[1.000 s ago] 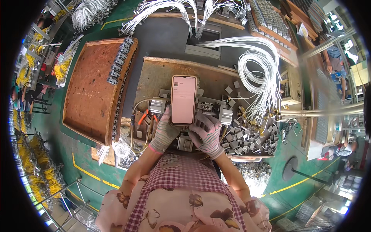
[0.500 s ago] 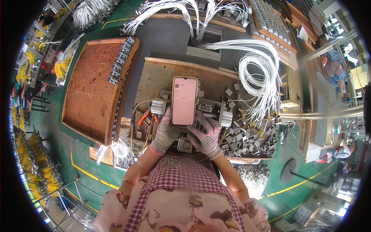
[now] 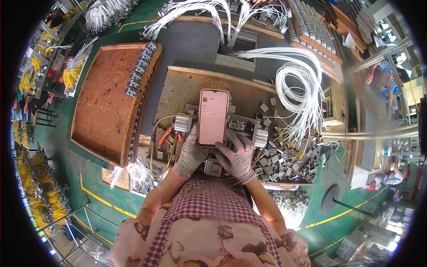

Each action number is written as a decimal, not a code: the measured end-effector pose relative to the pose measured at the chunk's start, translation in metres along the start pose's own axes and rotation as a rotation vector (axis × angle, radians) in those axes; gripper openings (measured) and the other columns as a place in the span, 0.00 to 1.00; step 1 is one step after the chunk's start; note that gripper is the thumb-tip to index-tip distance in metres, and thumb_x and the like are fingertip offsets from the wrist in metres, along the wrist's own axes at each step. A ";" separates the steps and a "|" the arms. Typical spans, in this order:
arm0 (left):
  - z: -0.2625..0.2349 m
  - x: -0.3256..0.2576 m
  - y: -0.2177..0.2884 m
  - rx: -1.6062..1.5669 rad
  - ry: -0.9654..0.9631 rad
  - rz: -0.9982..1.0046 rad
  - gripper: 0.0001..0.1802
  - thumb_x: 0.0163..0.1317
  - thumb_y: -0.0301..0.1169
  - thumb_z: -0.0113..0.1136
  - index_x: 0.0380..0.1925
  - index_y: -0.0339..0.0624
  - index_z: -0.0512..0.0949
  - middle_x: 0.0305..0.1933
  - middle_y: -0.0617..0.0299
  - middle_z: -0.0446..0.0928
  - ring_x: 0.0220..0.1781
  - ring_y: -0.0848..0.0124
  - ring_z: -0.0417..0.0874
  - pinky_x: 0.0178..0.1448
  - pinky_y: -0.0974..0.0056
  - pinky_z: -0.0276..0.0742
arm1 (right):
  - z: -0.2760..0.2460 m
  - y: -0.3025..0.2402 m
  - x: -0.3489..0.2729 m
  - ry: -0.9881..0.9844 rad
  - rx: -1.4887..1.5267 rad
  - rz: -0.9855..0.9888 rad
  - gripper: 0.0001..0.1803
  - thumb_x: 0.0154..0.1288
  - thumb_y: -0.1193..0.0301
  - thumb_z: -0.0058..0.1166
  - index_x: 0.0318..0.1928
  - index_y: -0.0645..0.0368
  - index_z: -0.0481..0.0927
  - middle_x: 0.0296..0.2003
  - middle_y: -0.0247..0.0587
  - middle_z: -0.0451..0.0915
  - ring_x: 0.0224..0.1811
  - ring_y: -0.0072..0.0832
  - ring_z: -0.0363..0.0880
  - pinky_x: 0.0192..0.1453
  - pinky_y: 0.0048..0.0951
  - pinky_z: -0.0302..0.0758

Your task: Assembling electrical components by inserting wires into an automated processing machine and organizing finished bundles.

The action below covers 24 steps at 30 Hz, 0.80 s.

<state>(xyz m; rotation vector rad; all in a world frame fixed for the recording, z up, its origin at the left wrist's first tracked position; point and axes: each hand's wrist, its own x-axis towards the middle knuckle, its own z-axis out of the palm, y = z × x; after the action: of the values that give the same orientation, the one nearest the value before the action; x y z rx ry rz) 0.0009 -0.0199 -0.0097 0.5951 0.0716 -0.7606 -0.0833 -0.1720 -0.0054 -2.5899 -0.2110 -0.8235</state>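
Note:
A smartphone (image 3: 214, 118) with a lit, pale pinkish screen and a light case is upright in front of me above the bench. My left hand (image 3: 191, 155), in a striped knit glove, is closed around its lower left side, the thumb along the edge. My right hand (image 3: 238, 155), gloved alike, is at the lower right corner; one fingertip touches the bottom of the screen and the other fingers are spread. Behind the phone stands a metal fixture (image 3: 240, 124), partly hidden. Below the hands is a small metal block (image 3: 212, 167). Orange-handled pliers (image 3: 165, 135) lie left of my left hand.
Many small metal pieces (image 3: 284, 164) are heaped at right, beside a coil of white wires (image 3: 296, 84). A wooden tray (image 3: 102, 102) with a row of metal terminal parts (image 3: 141, 69) stands at left. White wire bundles (image 3: 191, 11) lie at the back. A round-based stand (image 3: 330, 199) is at lower right.
The phone sits very slightly further right in the picture. Both hands keep nearly the same pose on it, and the screen looks the same.

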 end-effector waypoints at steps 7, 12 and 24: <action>-0.007 -0.002 -0.001 -0.018 -0.005 -0.054 0.37 0.64 0.59 0.54 0.63 0.44 0.67 0.59 0.59 0.74 0.60 0.65 0.76 0.65 0.57 0.72 | -0.007 -0.003 0.003 0.022 0.043 0.022 0.22 0.40 0.66 0.68 0.42 0.42 0.82 0.53 0.39 0.72 0.51 0.41 0.74 0.50 0.43 0.69; -0.007 -0.001 -0.004 -0.061 0.009 -0.043 0.37 0.66 0.58 0.53 0.64 0.42 0.66 0.61 0.57 0.73 0.62 0.63 0.75 0.67 0.56 0.70 | -0.005 0.000 -0.004 0.038 0.064 0.030 0.24 0.40 0.67 0.68 0.44 0.42 0.81 0.53 0.38 0.72 0.51 0.41 0.74 0.50 0.43 0.69; -0.012 0.001 -0.008 -0.095 0.044 -0.042 0.33 0.69 0.55 0.49 0.63 0.43 0.67 0.61 0.56 0.74 0.60 0.61 0.76 0.64 0.55 0.73 | 0.000 0.001 -0.011 0.016 0.072 0.044 0.27 0.41 0.69 0.68 0.47 0.41 0.79 0.56 0.38 0.71 0.54 0.41 0.72 0.53 0.44 0.67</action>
<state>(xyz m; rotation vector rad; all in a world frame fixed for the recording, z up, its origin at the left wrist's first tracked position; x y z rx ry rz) -0.0022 -0.0184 -0.0241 0.5211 0.1601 -0.7808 -0.0919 -0.1725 -0.0122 -2.5109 -0.1744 -0.8061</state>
